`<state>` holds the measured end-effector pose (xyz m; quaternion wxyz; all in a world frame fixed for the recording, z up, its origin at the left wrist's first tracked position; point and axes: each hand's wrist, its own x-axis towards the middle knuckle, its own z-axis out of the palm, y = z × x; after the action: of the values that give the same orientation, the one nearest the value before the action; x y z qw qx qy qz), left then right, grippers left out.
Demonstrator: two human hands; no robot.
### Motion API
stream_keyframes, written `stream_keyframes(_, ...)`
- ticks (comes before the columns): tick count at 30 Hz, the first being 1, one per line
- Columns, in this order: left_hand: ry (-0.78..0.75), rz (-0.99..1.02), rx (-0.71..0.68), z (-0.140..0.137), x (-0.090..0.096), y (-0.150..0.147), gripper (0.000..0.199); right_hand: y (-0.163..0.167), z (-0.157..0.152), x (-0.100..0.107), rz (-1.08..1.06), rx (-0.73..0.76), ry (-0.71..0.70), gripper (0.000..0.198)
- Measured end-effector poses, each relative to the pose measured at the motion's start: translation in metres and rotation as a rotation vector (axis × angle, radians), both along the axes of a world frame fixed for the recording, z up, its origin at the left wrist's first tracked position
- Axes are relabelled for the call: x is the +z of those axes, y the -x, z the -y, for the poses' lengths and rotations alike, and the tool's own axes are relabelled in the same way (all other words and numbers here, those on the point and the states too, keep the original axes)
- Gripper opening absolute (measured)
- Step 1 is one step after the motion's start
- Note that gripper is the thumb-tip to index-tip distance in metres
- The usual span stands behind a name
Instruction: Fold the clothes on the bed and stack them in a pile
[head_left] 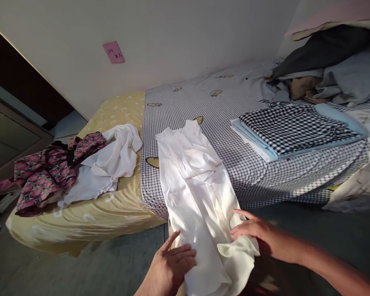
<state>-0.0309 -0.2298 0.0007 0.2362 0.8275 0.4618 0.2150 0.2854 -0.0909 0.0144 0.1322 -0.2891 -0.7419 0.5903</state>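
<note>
1 white garment [193,185] lies lengthwise in the middle, its far end on the checked sheet [185,102] and its near end reaching past the edge toward the person, over a support mostly hidden beneath it. The step in hand seems to be spreading and smoothing this cloth. Its middle is wrinkled and its near right corner stands up in a loose fold, so the next move calls for drawing that corner flat with light, even pressure, without dragging the far end.

2 hands are on it. The left hand [169,263] rests on the near left side, its grip wide, fingers laid on the fabric. The right hand [265,236] touches the near right edge, with 1 digit stretched out; whether its grip pinches any cloth, I cannot tell.

Farther left, on the yellow sheet [123,107], sits 1 loose pile: crumpled white cloth [117,152] beside pink floral cloth [46,176]; how many pieces it holds is unclear. To the right is 1 folded stack, with 1 black-and-white checked cloth [296,127] over light-blue cloth [345,119]. Behind it is 1 heap of dark and grey clothes [329,61], too tangled to count. 1 pink note [113,52] is on the wall [185,37].
</note>
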Motion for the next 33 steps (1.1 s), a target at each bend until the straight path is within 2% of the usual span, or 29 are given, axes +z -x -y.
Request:
stream_keyframes(3, 0.418, 0.397, 0.408, -0.030, 0.010, -0.013, 0.024, 0.011, -0.023, -0.004, -0.042, -0.199, 0.292, 0.030)
stream_keyframes(5, 0.609, 0.666, 0.674, -0.053, 0.011, -0.016, 0.030, 0.021, -0.035, -0.011, -0.032, -0.413, 0.468, 0.044)
stream_keyframes(6, 0.672, 0.772, 0.757, -0.063, 0.011, -0.017, 0.037, 0.025, -0.040, -0.015, -0.013, -0.530, 0.528, 0.049)
stream_keyframes(8, 0.741, 0.895, 0.824, -0.076, 0.008, -0.015, 0.046, 0.031, -0.045, -0.024, 0.010, -0.702, 0.607, 0.057)
stream_keyframes(11, 0.735, 0.973, 0.849, -0.079, 0.003, -0.011, 0.056, 0.029, -0.044, -0.035, -0.086, -0.704, 0.666, 0.066)
stream_keyframes(14, 0.684, 1.082, 0.923, -0.071, -0.001, -0.008, 0.066, 0.024, -0.037, -0.042, -0.182, -0.686, 0.577, 0.064)
stream_keyframes(18, 0.578, 1.191, 1.063, -0.069, -0.005, -0.009, 0.075, 0.026, -0.032, -0.044, -0.252, -0.819, 0.434, 0.060)
stream_keyframes(21, 0.484, 1.211, 1.109, -0.079, -0.011, -0.012, 0.075, 0.035, -0.038, -0.043, -0.278, -0.905, 0.366, 0.057)
stream_keyframes(23, 0.449, 1.124, 1.128, -0.087, -0.018, -0.012, 0.071, 0.041, -0.047, -0.045, -0.178, -0.923, 0.275, 0.046)
stream_keyframes(26, 0.439, 0.968, 1.143, -0.097, -0.028, -0.008, 0.060, 0.047, -0.060, -0.050, 0.115, -0.910, 0.028, 0.027)
stream_keyframes(29, 0.375, 0.855, 1.178, -0.097, -0.030, -0.004, 0.050, 0.050, -0.065, -0.056, 0.302, -0.887, -0.114, 0.024)
stream_keyframes(31, 0.249, 0.722, 1.197, -0.089, -0.026, -0.008, 0.050, 0.051, -0.065, -0.059, 0.334, -0.897, -0.128, 0.023)
stream_keyframes(33, -0.029, 0.427, 1.154, -0.075, -0.019, -0.018, 0.051, 0.051, -0.064, -0.060, 0.351, -0.910, -0.129, 0.022)
